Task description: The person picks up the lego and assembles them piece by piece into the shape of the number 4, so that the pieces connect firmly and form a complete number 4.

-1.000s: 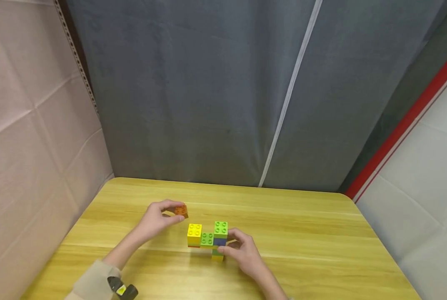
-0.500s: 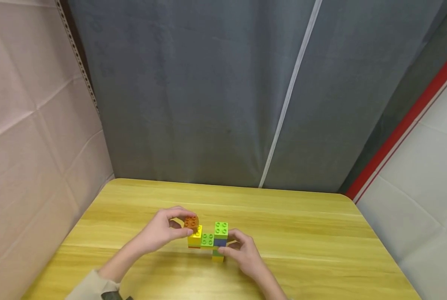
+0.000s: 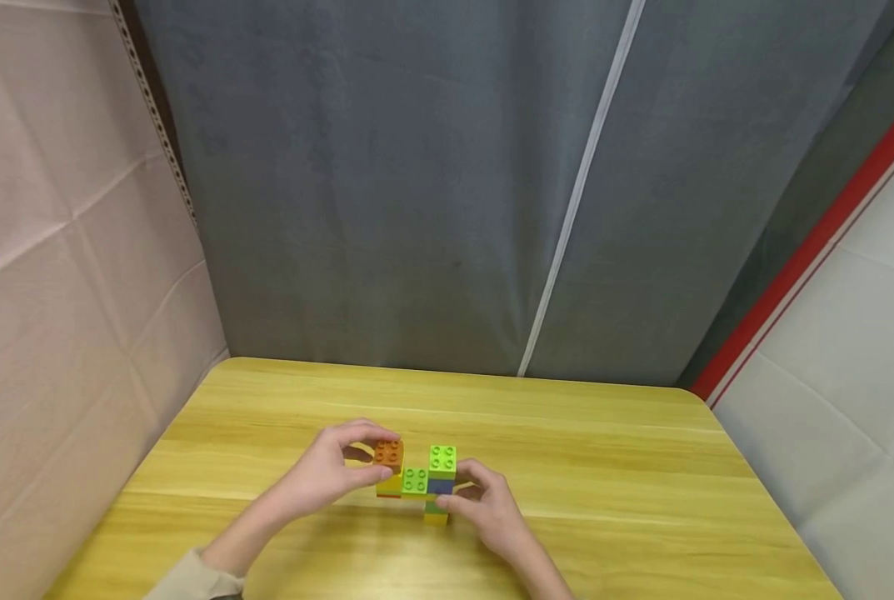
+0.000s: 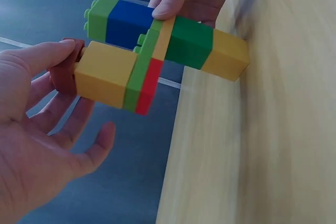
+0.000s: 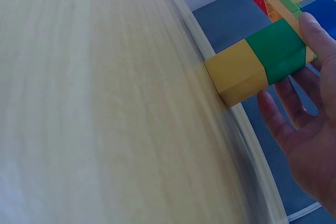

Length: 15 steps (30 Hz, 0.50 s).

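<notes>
My left hand (image 3: 334,471) pinches an orange-brown toy brick (image 3: 388,453) between thumb and fingers. That brick sits on the yellow brick (image 4: 105,73) at the left end of a built block structure; a small gap with studs shows between them in the left wrist view. With thumb and fingers, my right hand (image 3: 489,510) grips the structure's right column near its middle. This column has a yellow brick (image 5: 236,73) at the foot, then a dark green brick (image 5: 277,51), a blue brick (image 4: 129,23) and a light green brick (image 3: 442,458) on top. Flat green, orange and red pieces (image 4: 149,86) bridge sideways.
The structure stands on a wood-grain table (image 3: 604,483). Behind the table hangs a dark grey curtain (image 3: 387,183) with a pale strip. Light cloth walls (image 3: 57,275) flank it on the left and right, a red band (image 3: 806,258) edging the right one.
My left hand has moved right and slightly toward me, bringing the orange-brown brick from beside the structure onto the yellow brick. My right hand keeps its grip in place.
</notes>
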{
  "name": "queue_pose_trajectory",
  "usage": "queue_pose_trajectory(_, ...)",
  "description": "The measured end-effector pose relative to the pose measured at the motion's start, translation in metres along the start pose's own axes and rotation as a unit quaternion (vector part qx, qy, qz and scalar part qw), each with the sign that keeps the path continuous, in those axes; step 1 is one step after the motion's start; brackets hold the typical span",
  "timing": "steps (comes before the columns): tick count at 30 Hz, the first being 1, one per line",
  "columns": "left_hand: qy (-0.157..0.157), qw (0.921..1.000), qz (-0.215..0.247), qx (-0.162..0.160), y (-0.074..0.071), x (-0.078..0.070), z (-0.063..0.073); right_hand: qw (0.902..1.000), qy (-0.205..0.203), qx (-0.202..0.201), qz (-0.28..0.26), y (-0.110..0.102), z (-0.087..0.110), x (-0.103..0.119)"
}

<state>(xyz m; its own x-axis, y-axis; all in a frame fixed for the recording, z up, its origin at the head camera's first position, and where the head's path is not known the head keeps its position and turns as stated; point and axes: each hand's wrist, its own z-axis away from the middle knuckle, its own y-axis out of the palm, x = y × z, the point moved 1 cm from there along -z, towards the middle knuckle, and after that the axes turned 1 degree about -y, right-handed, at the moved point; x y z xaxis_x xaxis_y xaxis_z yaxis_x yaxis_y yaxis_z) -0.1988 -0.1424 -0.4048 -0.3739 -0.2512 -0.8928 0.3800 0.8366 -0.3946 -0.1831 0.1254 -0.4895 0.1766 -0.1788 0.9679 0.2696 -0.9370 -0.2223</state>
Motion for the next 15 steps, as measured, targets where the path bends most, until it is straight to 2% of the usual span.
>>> queue_pose_trajectory(9, -0.025, 0.9955, 0.090, -0.010, 0.011, 0.008, 0.006, 0.9999, -0.004, 0.003, -0.009, 0.001, 0.000, 0.002)
queue_pose_trajectory(15, -0.037, 0.9931, 0.107, -0.033, 0.020, 0.012, 0.008, 1.0000, 0.000, -0.002, -0.006, 0.000, 0.000, 0.001)
